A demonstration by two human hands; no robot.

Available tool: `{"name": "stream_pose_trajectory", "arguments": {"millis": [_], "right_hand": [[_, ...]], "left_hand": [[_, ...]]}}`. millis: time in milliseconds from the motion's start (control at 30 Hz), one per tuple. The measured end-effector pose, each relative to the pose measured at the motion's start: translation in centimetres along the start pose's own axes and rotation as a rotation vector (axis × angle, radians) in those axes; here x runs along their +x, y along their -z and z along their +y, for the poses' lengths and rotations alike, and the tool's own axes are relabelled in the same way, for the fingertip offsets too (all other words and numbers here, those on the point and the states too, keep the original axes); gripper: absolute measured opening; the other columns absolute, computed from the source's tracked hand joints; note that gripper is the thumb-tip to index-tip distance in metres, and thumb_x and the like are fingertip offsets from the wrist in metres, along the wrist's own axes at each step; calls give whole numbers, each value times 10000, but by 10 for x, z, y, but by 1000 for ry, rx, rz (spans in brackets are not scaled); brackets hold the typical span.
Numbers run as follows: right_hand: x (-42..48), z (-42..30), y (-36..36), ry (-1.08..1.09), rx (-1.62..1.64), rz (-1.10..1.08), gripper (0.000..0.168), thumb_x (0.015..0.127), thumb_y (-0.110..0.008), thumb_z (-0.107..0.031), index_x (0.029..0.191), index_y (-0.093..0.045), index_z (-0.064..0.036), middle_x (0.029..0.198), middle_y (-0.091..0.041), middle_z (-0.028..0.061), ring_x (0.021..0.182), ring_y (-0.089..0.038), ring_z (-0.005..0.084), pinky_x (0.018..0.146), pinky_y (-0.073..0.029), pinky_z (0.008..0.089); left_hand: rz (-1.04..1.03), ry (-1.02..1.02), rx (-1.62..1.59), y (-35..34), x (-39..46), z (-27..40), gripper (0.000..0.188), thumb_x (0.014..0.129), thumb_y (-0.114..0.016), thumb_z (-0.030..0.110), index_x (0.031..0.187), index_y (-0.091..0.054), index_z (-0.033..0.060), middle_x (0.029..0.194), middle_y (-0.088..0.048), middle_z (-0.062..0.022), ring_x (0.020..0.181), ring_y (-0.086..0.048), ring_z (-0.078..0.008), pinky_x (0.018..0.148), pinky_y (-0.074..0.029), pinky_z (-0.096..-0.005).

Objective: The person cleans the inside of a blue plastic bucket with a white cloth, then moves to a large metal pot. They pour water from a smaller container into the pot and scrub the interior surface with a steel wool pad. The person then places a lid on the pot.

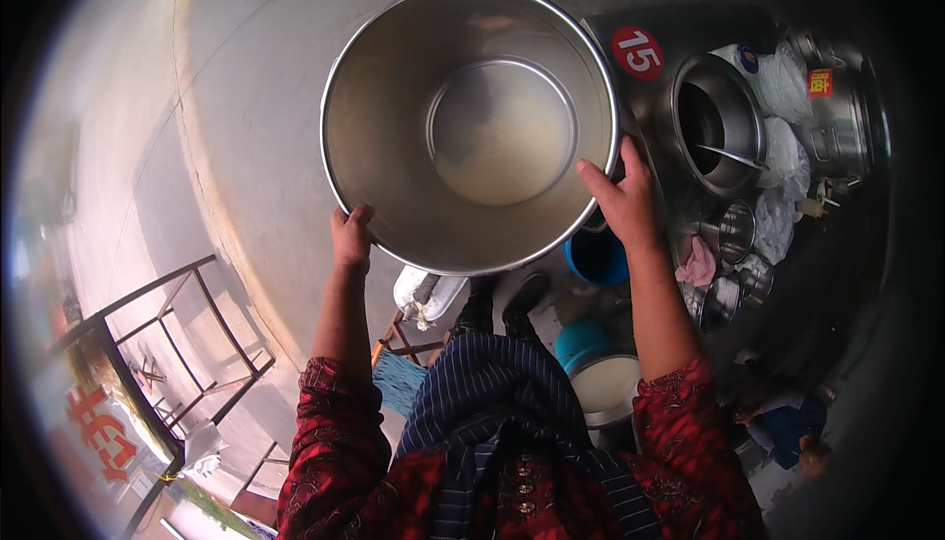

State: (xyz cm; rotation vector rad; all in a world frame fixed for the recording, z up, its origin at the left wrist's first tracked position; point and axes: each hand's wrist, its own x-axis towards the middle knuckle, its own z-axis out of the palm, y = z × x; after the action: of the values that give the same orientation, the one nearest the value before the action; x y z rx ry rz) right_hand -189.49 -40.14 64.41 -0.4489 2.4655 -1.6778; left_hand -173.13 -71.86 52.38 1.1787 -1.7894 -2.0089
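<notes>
I hold a large, deep stainless-steel pot (472,237) out in front of me with both hands, its mouth facing the camera. A pale, cloudy film or shallow liquid shows on its bottom. My left hand (351,236) grips the rim at the lower left, thumb over the edge. At the right side of the rim is my right hand (626,199), its thumb at the edge and its fingers partly hidden on the outside. Below the pot, a blue bucket (595,258) is partly covered by it.
A metal stall counter (627,108) on the right bears a steel pot (727,126) with a ladle, plastic bags (782,82), bowls and a pink cloth (696,262). A pail of whitish liquid (605,391) and a woven folding stool (399,381) are near my legs. A person (790,425) is at lower right.
</notes>
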Motion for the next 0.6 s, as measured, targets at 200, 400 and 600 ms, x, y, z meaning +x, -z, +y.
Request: {"name": "stream_pose_trajectory", "arguments": {"millis": [200, 400, 600], "right_hand": [[-8, -14, -30, 137, -174, 46, 421, 737, -683, -179, 1082, -543, 17, 1088, -498, 183, 956, -542, 323, 818, -443, 388], [1, -19, -35, 130, -226, 24, 413, 731, -682, -182, 1080, -555, 0, 1078, -509, 169, 995, -512, 333, 855, -414, 403], [-1, -22, -38, 102, -172, 38, 397, 743, -672, -172, 1081, -556, 0, 1070, -515, 163, 976, -524, 327, 837, -421, 395]], "left_hand": [[37, 55, -119, 20, -4, -16, 127, 743, -525, 98, 771, -586, -10, 701, -556, -15, 645, -507, -124, 607, -402, -278], [30, 24, -120, 23, 2, -13, 111, 735, -528, 96, 739, -584, 0, 676, -543, -4, 617, -482, -105, 572, -375, -271], [38, 9, -140, 19, -1, -8, 122, 726, -537, 103, 743, -589, -6, 674, -545, -3, 606, -478, -103, 545, -364, -267]]}}
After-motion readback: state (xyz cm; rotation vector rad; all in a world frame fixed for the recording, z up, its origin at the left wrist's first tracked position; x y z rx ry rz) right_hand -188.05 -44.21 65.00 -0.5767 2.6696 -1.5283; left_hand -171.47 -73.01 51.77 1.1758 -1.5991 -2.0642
